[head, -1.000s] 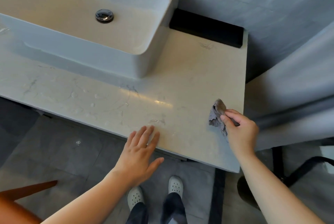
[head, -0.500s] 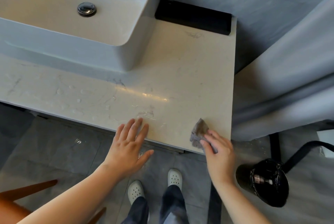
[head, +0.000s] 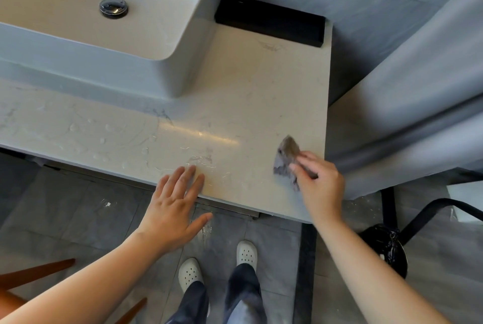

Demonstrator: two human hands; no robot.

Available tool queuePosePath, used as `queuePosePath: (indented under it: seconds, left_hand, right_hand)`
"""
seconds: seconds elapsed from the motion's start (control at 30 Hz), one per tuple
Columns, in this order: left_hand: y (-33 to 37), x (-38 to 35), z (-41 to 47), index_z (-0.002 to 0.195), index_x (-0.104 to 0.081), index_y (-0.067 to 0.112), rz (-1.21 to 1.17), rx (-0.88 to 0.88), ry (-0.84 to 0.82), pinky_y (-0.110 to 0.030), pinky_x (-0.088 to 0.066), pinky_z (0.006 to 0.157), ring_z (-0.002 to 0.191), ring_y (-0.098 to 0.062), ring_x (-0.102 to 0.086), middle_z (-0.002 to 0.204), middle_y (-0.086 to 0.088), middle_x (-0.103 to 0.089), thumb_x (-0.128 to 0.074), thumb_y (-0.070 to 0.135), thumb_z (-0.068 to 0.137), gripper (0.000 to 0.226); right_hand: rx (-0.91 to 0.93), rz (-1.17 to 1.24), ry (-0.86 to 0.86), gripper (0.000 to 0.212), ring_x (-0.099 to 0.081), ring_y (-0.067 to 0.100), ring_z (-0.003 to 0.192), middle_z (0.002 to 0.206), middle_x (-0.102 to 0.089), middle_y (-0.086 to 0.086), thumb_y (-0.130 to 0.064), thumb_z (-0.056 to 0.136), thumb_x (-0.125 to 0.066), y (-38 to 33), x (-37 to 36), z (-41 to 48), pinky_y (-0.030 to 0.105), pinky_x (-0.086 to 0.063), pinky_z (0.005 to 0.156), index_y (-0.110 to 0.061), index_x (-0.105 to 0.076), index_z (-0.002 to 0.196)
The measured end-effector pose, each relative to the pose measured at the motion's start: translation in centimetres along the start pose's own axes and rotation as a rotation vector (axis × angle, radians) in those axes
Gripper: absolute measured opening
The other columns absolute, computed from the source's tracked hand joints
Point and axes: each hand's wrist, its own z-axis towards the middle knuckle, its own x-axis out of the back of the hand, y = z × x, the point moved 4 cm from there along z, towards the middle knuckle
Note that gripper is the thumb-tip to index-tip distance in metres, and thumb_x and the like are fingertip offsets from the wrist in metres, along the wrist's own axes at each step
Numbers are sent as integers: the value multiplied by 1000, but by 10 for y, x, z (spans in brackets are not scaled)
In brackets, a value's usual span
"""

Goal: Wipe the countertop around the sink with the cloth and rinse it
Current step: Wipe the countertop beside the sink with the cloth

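Observation:
A small grey cloth [head: 287, 153] lies bunched on the pale marble countertop [head: 248, 93] near its front right corner. My right hand [head: 320, 187] holds the cloth down, fingers curled over it. My left hand [head: 175, 208] rests flat on the front edge of the countertop, fingers straight and spread, thumb hanging off the edge. The white vessel sink [head: 172, 72] with a chrome drain plug [head: 114, 7] stands at the back left. Water droplets dot the countertop in front of the sink.
A black box [head: 269, 20] sits at the back against the grey wall. A grey curtain [head: 418, 104] hangs right of the countertop. A black bin [head: 386, 248] stands on the tiled floor below. Orange chair legs [head: 34, 274] show at lower left.
My right hand with the cloth slid toward the front edge, then back up and right near the corner. My left hand stayed on the front edge.

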Motion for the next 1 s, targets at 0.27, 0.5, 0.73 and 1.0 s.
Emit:
queuePosePath:
  seconds: [0.27,0.5,0.73,1.0]
  left_hand:
    - [-1,-2,0,149,-24,20,1,4,-2,-47,-8,113,145,-29,-11,157,-9,-18,-24,72,87,81]
    - [-3,9,2,146,-33,22,-102,10,24,-42,-12,117,144,-26,-18,155,-4,-25,-26,67,88,73]
    - [-30,28,2,138,-46,14,-207,100,114,-43,-32,109,135,-26,-34,145,-4,-41,-29,58,89,68]
    - [-65,21,4,150,-22,19,-116,225,53,-46,-9,116,146,-30,-4,158,-7,-10,-15,66,83,82]
  right_hand:
    - [-7,-279,-124,34,-49,29,113,135,-56,-2,-26,87,-66,33,-40,33,42,-38,96,-19,-66,120]
    - [88,-179,-126,30,-52,25,106,127,-62,-1,-22,86,-67,5,-64,-34,36,-45,89,-17,-68,115]
    - [74,20,-310,30,-58,11,100,111,-63,-16,-11,79,-74,-33,-74,-75,18,-43,87,-22,-72,106]
    - [-36,131,-151,31,-63,4,102,116,-67,-2,-8,81,-71,-37,-51,30,14,-46,90,-8,-70,112]
